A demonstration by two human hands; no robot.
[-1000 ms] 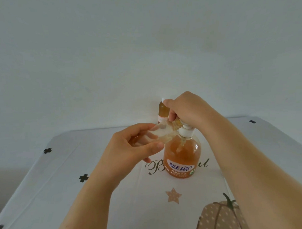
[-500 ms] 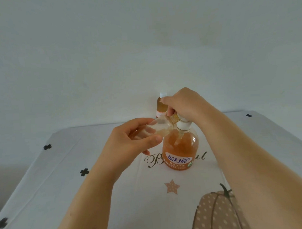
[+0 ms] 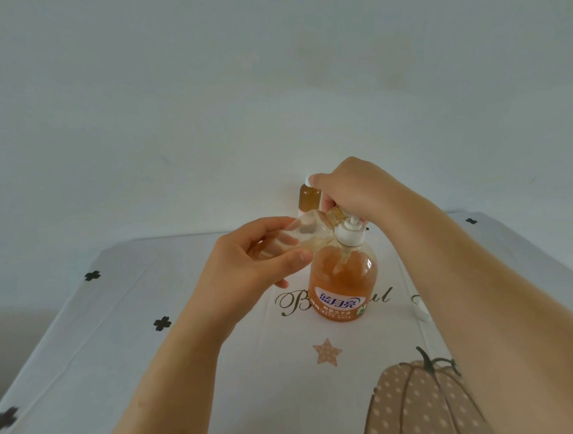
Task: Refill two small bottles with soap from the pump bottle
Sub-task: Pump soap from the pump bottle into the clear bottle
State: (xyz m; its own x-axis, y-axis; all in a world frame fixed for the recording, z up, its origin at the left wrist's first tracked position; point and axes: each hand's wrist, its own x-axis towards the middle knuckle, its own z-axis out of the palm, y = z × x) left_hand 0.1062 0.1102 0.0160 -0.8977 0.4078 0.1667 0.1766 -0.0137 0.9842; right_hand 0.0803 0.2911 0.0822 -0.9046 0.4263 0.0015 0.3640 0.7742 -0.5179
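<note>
Head view: mid-counter [image 3: 136, 319], the right hand [image 3: 352, 188] curls over the pump bottle [image 3: 342, 279] head while the left hand [image 3: 247, 260] pinches a tilted clear small bottle [image 3: 311, 235] at its spout. A filled small bottle [image 3: 309, 196] stands at the pump's 11 o'clock. The second refill looks barely begun; the next press likely needs the mouth held under the spout.

The pump bottle [image 3: 342, 279] of orange soap stands upright on the desk [image 3: 120, 320]. The right grip [image 3: 352, 188] is curled over its pump head. The left grip [image 3: 248, 263] holds 1 small clear bottle [image 3: 311, 233], tilted, with its mouth at the nozzle. Behind them stands a 2nd small bottle [image 3: 309, 196], filled with orange soap. A white cap [image 3: 421, 311] lies on the desk beside the right forearm.
</note>
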